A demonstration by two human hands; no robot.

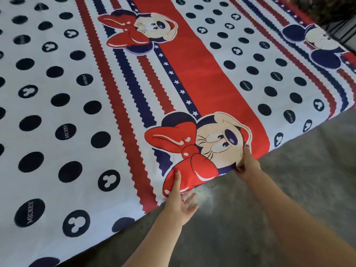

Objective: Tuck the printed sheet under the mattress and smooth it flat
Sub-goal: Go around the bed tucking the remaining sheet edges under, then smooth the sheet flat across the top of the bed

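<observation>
The printed sheet (119,105), white with navy dots, red and navy stripes and cartoon mouse faces, lies spread over the mattress. Its near edge runs diagonally from lower left to right. My left hand (180,204) is at that edge: the thumb lies on top of the red bow print, and the fingers are spread and fairly straight below the edge. My right hand (248,165) is a little further right along the edge. Its thumb rests on the mouse face and its fingers curl round the sheet's edge. The mattress itself is hidden by the sheet.
Bare grey concrete floor (279,209) fills the lower right, right up to the bed's edge. At the top right corner, beyond the bed, there is a dark blurred area (335,14). The sheet looks flat across most of the bed.
</observation>
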